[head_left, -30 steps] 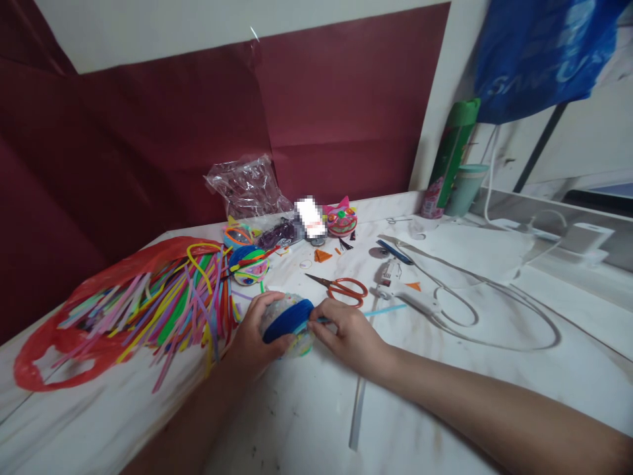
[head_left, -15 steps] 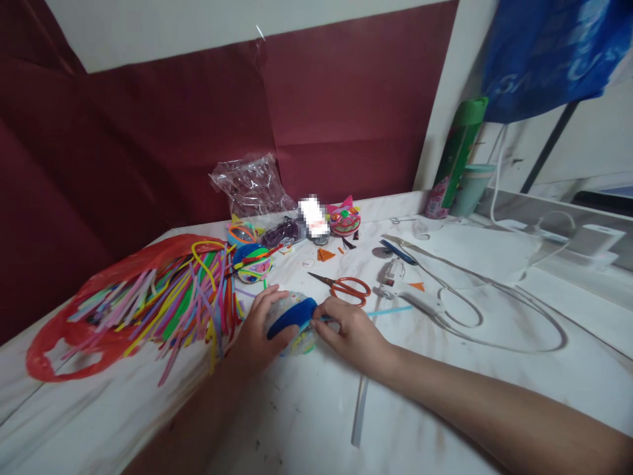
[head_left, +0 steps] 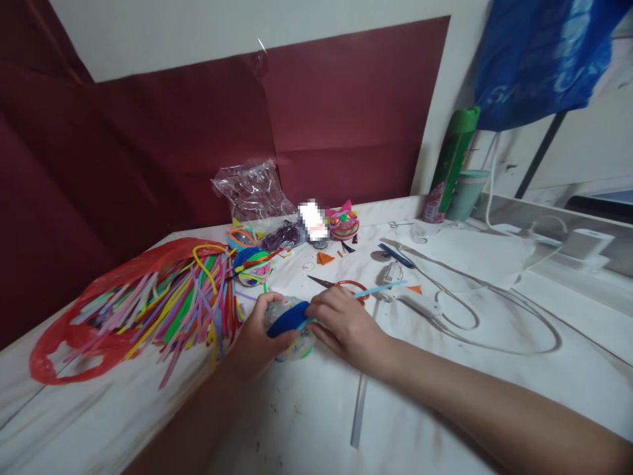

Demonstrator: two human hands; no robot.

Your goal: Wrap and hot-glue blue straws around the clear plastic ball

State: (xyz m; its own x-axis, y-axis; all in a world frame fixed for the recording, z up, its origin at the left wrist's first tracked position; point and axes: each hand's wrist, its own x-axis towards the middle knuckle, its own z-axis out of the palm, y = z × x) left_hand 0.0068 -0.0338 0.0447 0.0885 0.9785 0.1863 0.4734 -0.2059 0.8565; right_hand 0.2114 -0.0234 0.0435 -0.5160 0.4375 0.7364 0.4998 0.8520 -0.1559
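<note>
A clear ball (head_left: 290, 320), partly covered by a band of dark blue pipe cleaners, rests low over the table. My left hand (head_left: 258, 340) is closed round its left side, thumb across the front and fingers at the back. My right hand (head_left: 349, 330) pinches a light blue pipe cleaner (head_left: 380, 289) against the ball's right side, just by the blue band. The strip's free end sticks out past my knuckles to the right. Behind this hand lie orange-handled scissors (head_left: 322, 282), their handles partly covered.
A red plastic bag (head_left: 64, 369) of loose pipe cleaners (head_left: 173, 307) lies left. Behind are a decorated ball (head_left: 253, 266), a pink-eared ball (head_left: 343, 224) and a phone (head_left: 313, 221). To the right are a white glue gun (head_left: 410, 297), its cord, a blue-handled tool (head_left: 397, 256) and a green can (head_left: 452, 165).
The light blue pipe cleaner's free end has swung up and away from me. My right hand has rolled forward over the ball's edge and now covers part of the scissors' handles.
</note>
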